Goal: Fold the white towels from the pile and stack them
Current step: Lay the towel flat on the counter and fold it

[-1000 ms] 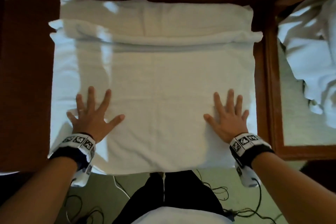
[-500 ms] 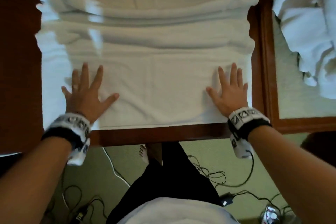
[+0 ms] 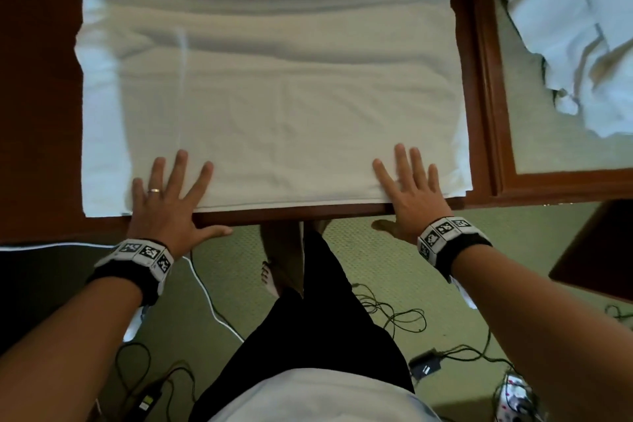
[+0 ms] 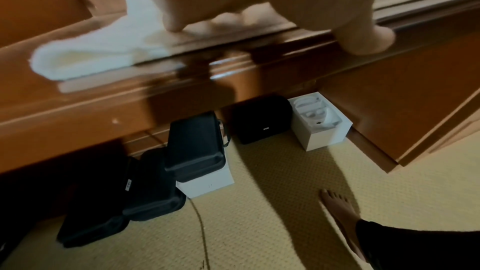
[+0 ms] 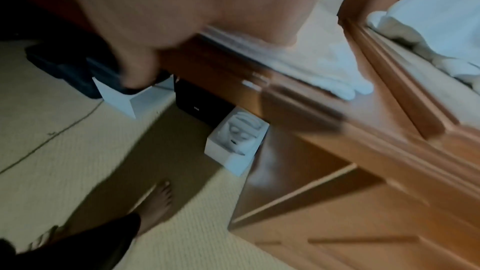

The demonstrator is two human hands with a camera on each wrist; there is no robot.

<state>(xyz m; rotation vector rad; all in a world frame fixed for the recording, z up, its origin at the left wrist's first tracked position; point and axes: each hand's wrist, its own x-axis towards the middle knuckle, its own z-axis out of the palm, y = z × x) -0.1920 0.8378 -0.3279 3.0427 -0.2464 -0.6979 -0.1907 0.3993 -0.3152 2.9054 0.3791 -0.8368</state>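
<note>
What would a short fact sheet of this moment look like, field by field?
Activity: folding a white towel on a wooden table
Left hand: fingers spread flat on the towel's near edge
Right hand: fingers flat on the same edge
Thumbs: both hang past the table's front edge
Unfolded pile: heaped to the right
Floor: green carpet with cables

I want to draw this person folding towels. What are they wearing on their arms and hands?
Bare arms, no sleeves. Each wrist has a black band with white squares printed in black patterns: left band, right band. The left hand wears a ring.
</note>
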